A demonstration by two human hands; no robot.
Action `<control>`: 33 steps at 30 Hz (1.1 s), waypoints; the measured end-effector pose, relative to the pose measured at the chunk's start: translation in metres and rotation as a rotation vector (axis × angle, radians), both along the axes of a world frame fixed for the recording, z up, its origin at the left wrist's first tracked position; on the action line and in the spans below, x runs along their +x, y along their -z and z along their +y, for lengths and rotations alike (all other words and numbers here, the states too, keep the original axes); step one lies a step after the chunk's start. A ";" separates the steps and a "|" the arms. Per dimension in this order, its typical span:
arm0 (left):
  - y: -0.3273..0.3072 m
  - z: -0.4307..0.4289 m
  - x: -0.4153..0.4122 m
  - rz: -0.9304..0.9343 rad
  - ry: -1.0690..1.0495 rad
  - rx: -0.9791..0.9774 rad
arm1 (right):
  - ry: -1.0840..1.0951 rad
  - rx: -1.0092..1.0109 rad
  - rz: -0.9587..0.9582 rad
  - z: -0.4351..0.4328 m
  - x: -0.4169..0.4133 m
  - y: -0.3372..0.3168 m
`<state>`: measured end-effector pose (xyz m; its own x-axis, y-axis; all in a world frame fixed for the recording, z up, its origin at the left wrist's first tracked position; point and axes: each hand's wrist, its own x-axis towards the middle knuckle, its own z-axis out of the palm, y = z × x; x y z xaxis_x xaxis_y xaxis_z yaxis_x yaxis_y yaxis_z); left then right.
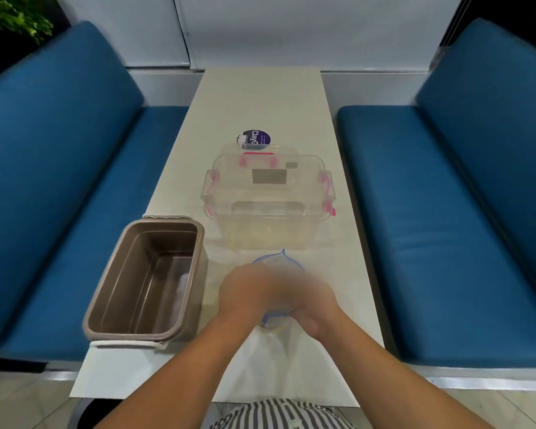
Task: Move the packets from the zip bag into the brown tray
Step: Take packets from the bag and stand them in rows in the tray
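Here, right hand [311,309] grip pinching zip bag [279,264]; left hand [245,294] blurred, grip unclear.

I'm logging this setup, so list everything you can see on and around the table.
Table: one, white, centre.
Brown tray: one, brown, table's left side.
Clear lidded box: one, transparent with pink clips, mid-table.
Purple-labelled round item: one, behind the box.
Zip bag: one, clear with blue seal, under the hands.
Benches: two, blue, flanking the table.
Plant: one, green, far left.
Left hand: on the bag, blurred.
Right hand: grips the bag.
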<state>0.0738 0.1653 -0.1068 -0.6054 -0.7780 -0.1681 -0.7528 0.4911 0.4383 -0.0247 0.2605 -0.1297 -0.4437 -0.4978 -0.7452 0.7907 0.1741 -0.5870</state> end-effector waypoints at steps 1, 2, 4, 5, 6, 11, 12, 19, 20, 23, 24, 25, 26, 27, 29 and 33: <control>0.000 0.000 0.000 -0.004 0.008 -0.007 | -0.001 -0.004 0.000 -0.001 0.000 0.000; 0.000 0.001 -0.001 -0.003 0.014 -0.014 | -0.003 -0.008 0.001 -0.001 0.001 0.000; -0.002 0.002 -0.001 0.014 0.019 -0.020 | -0.009 -0.007 0.009 -0.002 0.001 0.000; -0.003 0.002 -0.001 0.038 0.017 -0.012 | -0.012 -0.005 0.014 -0.003 0.001 0.000; -0.004 0.003 0.000 0.075 0.007 0.005 | -0.017 0.003 0.022 -0.004 0.001 0.001; -0.012 -0.006 0.003 0.302 -0.076 0.137 | -0.028 0.032 0.058 -0.007 0.001 -0.003; -0.013 -0.009 0.004 0.302 -0.065 0.140 | -0.021 0.031 0.057 -0.009 0.001 -0.004; -0.032 -0.030 0.016 0.400 0.023 0.110 | -0.011 0.046 0.034 -0.019 0.004 -0.016; -0.038 -0.035 0.019 0.414 0.032 0.103 | -0.009 0.043 0.033 -0.020 0.004 -0.018; -0.059 -0.051 0.030 0.465 0.034 0.093 | -0.009 0.049 0.040 -0.025 0.007 -0.022; -0.067 -0.057 0.035 0.480 0.032 0.078 | -0.007 0.055 0.047 -0.026 0.008 -0.023; -0.076 -0.063 0.041 0.495 0.030 0.067 | 0.000 0.059 0.049 -0.028 0.009 -0.023; -0.085 -0.071 0.047 0.506 0.027 0.058 | 0.001 0.059 0.053 -0.029 0.010 -0.023; -0.093 -0.079 0.054 0.508 0.026 0.049 | 0.000 0.052 0.052 -0.030 0.011 -0.021; -0.106 -0.097 0.070 0.475 0.029 0.014 | -0.003 0.039 0.048 -0.034 0.013 -0.017; -0.113 -0.136 0.098 0.301 0.091 -0.073 | -0.008 0.037 0.051 -0.044 0.022 -0.010</control>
